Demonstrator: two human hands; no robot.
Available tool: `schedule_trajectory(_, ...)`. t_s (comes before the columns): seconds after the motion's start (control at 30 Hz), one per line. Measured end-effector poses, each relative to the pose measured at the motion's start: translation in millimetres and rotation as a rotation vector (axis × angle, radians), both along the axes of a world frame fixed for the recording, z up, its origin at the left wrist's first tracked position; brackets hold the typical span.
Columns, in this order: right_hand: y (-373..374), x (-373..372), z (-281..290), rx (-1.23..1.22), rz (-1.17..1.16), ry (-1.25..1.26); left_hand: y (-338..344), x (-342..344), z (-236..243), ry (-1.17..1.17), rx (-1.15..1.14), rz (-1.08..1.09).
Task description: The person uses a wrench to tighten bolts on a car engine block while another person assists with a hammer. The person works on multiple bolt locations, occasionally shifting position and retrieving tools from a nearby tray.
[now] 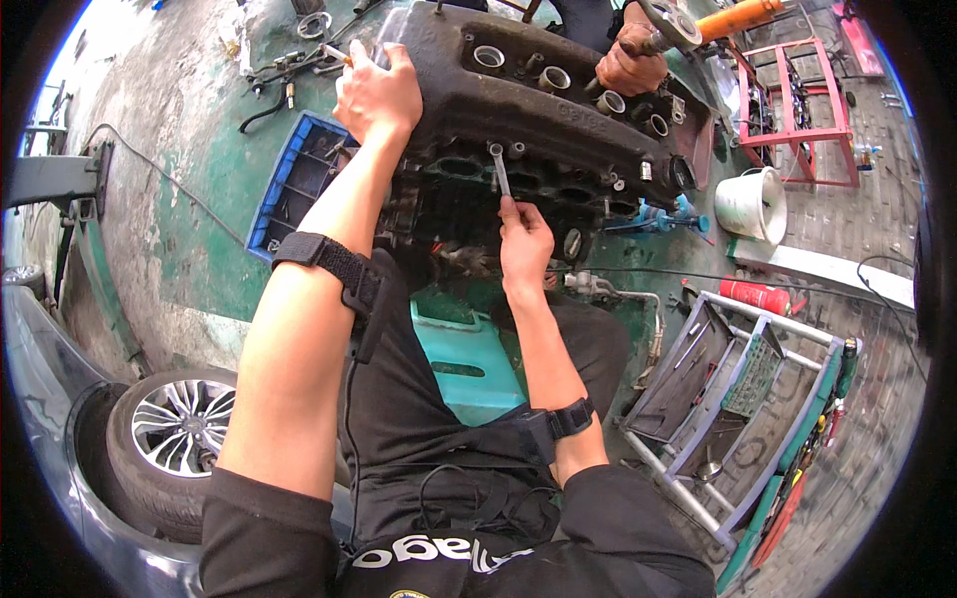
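A dark, greasy engine [469, 164] with a valve cover [439, 55] on top stands in front of me. My left hand [377, 100] grips the cover's left end, its fingers curled over the edge and partly hidden. A thin white-and-orange stick [337, 54] shows at those fingers; I cannot tell whether they pinch it. My right hand [525, 239] is closed around the lower end of a wrench [501, 175]. The wrench points upward, and its ring end is at a bolt on the engine's near side, just below the cover.
Across the engine, another person's hand [633, 65] holds a round-headed tool with an orange handle [740, 18]. A blue tray [264, 214] lies left. A teal stool [467, 364] is between my legs. At right are a white bucket [748, 204], red stand [797, 115] and tool cart [738, 419].
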State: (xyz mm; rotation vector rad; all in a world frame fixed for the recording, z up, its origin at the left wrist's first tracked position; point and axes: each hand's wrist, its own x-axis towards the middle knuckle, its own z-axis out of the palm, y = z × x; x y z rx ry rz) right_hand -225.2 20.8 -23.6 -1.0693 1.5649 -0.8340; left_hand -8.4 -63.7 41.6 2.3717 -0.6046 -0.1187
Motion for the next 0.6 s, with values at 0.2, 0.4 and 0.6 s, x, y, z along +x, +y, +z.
schedule_trajectory(0.2,-43,-28,55,-0.326,0.316,0.776,0,1,-1,0.037,0.027,-0.050)
schedule_trajectory(0.4,-111,-6,128,-0.904,0.904,1.163,1,0,2,0.023,0.039,-0.040)
schedule_trajectory(0.6,-89,-5,125,-1.037,0.892,1.088,0,-1,5,0.054,0.067,-0.028)
